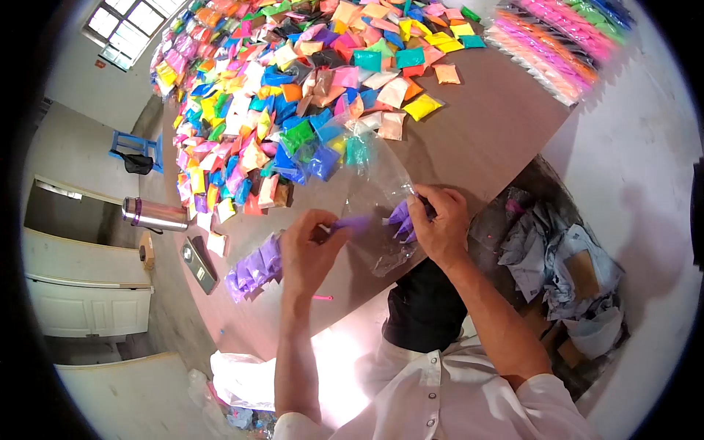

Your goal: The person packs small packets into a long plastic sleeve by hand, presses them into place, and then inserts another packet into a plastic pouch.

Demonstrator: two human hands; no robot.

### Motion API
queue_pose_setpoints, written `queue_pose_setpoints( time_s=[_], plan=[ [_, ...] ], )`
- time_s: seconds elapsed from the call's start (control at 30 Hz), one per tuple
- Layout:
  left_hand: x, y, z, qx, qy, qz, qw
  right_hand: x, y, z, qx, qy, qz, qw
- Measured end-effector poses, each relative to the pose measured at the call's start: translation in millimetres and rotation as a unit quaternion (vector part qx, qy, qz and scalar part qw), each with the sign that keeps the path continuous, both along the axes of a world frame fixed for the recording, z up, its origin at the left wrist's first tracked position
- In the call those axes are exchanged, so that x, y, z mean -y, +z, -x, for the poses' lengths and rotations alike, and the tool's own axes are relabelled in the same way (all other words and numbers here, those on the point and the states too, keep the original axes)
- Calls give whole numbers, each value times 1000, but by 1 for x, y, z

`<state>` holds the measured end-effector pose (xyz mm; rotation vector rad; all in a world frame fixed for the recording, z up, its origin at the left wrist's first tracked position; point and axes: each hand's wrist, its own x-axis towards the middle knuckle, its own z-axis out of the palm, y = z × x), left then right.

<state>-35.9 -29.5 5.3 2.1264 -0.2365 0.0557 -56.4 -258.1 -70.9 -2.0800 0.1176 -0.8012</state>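
My left hand [312,246] pinches a small purple packet [353,223], which is smeared by motion. Just across from it, my right hand [444,224] is closed on a few more purple packets [400,218], fingers and thumb pressed together. A clear plastic bag [378,183] lies on the table around and beyond these packets; whether my right hand also grips its edge I cannot tell. Left of my left wrist rests a row of purple packets [253,268], partly hidden by that hand. A small pink stick [323,298] lies near the table edge.
A large heap of colourful packets [293,95] covers the far side of the brown table [477,147]. Bundled packets [550,44] lie at the far right corner. A steel flask [155,214] and a phone [199,264] are at left. Crumpled grey bags [565,257] fill a box below right.
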Motion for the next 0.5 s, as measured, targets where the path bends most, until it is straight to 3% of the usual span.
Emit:
queue_pose_setpoints(
  time_s=[0.07, 0.2, 0.27, 0.5],
  plan=[
    [15, -21, -6, 3, 12, 0, 1000, 4, 3, 1, -49, 42, -46, 997],
    [42, -32, -10, 18, 29, -7, 999, 3, 1, 1, -28, 21, -23, 999],
    [48, -41, -13, 9, -2, 72, 997, 3, -1, 1, -42, 34, -19, 998],
    [51, -44, -19, 3, -71, 46, 996, 7, 4, 1, -54, 55, -19, 997]
  ],
)
